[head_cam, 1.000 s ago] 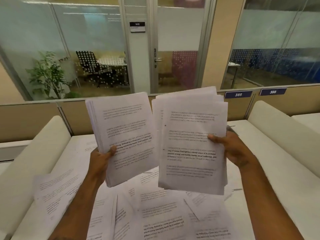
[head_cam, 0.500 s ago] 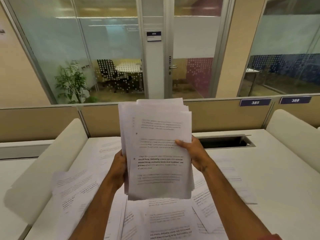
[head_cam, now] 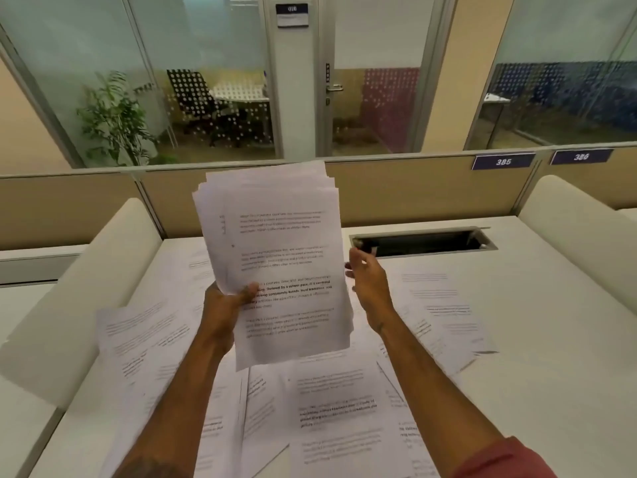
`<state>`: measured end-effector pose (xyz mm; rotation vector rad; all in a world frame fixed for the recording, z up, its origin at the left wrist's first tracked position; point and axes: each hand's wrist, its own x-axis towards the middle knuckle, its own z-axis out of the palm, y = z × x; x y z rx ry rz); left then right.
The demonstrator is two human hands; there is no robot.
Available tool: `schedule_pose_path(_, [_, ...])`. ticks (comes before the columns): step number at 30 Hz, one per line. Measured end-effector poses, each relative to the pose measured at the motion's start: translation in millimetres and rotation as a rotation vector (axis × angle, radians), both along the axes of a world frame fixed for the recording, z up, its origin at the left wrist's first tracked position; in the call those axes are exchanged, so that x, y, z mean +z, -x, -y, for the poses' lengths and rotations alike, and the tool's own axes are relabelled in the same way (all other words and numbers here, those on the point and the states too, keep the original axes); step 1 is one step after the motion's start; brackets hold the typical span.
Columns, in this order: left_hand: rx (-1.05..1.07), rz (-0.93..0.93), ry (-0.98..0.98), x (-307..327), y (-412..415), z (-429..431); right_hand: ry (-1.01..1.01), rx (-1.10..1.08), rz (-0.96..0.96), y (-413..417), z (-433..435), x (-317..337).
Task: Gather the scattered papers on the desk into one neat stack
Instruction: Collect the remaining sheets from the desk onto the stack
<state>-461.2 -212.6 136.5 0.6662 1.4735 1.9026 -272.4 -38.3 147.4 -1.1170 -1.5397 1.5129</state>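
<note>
I hold one thick bundle of printed white papers [head_cam: 282, 257] upright above the desk. My left hand [head_cam: 227, 305] grips its lower left edge, thumb across the front page. The bundle's top edges are uneven and fanned. My right hand [head_cam: 367, 281] is just off the bundle's right edge, fingers spread, holding nothing. Several loose printed sheets [head_cam: 331, 408] lie scattered and overlapping on the white desk [head_cam: 551, 357] below, some to the left [head_cam: 144, 339] and some to the right [head_cam: 444, 312].
An open cable slot [head_cam: 424, 241] is cut into the desk's far side. Padded white dividers [head_cam: 86, 288] flank the desk on the left and on the right [head_cam: 579, 229]. A tan partition [head_cam: 413, 188] runs behind, with glass office walls beyond.
The two separate bundles were brought together into a single one. My right hand then let go and came off the bundle's right edge, while my left hand keeps hold of it.
</note>
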Motion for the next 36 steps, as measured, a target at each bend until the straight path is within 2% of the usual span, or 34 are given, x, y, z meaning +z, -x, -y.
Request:
schedule_pose_path(3, [-0.001, -0.025, -0.005, 4, 14, 7, 0.074, -0.11, 0.361, -26, 21, -63])
schedule_pose_path(5, [0.003, -0.033, 0.011, 5, 21, 10, 0.137, -0.011, 0.714, -44, 47, -108])
schedule_pose_path(7, [-0.005, -0.027, 0.013, 5, 26, 12, 0.1, 0.061, 1.078, -54, 76, -139])
schedule_pose_path(9, [-0.026, -0.027, 0.008, 5, 31, 14, -0.003, 0.023, 1.236, -54, 96, -151])
schedule_pose_path(11, [-0.041, -0.033, 0.011, 3, 36, 17, 0.01, -0.029, 1.221, -48, 102, -150])
schedule_pose_path(16, [-0.063, -0.021, 0.005, 4, 46, 21, 0.261, -0.169, 0.979, -44, 92, -143])
schedule_pose_path(19, [-0.073, -0.014, -0.002, 5, 52, 18, 0.254, -0.151, 0.711, -53, 81, -136])
schedule_pose_path(23, [-0.069, -0.015, -0.003, 8, 59, 6, 0.19, -0.163, 0.53, -75, 42, -111])
schedule_pose_path(25, [-0.065, -0.019, -0.007, 7, 59, 0, 0.173, -0.187, 0.523, -89, 15, -97])
schedule_pose_path(30, [-0.052, -0.027, -0.008, 1, 56, -21, 0.049, -0.184, 0.717, -116, -57, -85])
schedule_pose_path(36, [0.008, -0.039, 0.015, -12, 49, -47, -0.044, -0.134, 0.892, -131, -108, -118])
